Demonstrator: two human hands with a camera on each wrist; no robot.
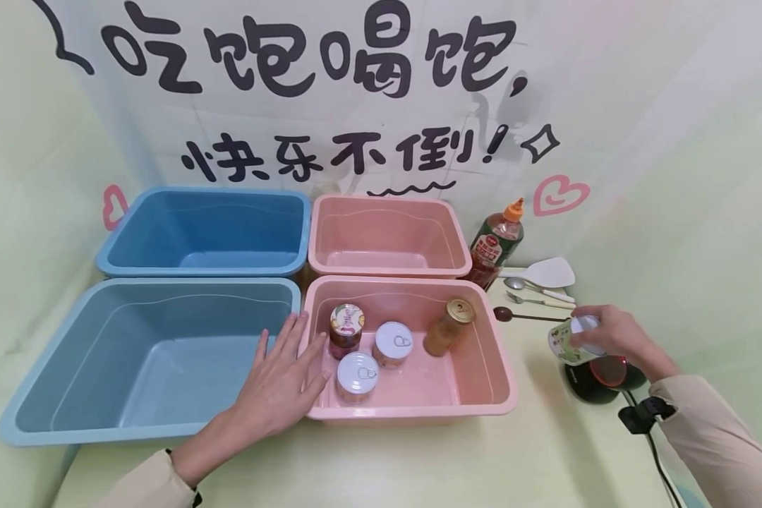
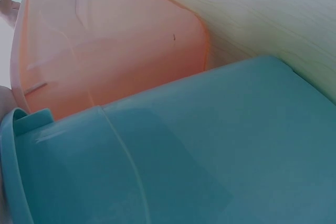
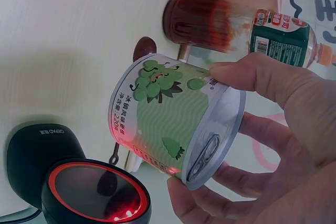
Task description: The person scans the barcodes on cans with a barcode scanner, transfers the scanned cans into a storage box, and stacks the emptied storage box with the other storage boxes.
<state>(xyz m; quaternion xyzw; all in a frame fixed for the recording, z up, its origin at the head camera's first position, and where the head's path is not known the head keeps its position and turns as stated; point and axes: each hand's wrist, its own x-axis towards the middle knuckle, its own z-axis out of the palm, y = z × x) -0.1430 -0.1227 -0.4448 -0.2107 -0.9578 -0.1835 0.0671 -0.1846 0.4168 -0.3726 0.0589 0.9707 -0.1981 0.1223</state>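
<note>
Head view: the left hand [image 1: 282, 391] lies, fingers spread apart, at the rims of the light-blue bin [image 1: 197, 353] and front pink bin [image 1: 413, 410]; the right hand [image 1: 616, 331] holds a can [image 1: 561, 343] near a black device [image 1: 578, 384]. Left wrist: both bins' walls adjoin. Right wrist: thumb and fingers clamp the can.

Before me, a pale-blue rectangular plastic bin [image 1: 184, 374] stands left of a pink rectangular plastic bin [image 1: 419, 384], where two silver-topped round cans [image 1: 358, 374] and a dark glass jar [image 1: 346, 339] sit left of a gold-lidded glass jar [image 1: 441, 335]. A deep-blue plastic bin [image 1: 209, 233] stands behind the first, another pink bin [image 1: 381, 233] behind the second. To their right, my right hand [image 1: 617, 333] holds a green-and-white cylindrical can [image 3: 168, 111] near a black red-ringed device [image 3: 47, 156].
</note>
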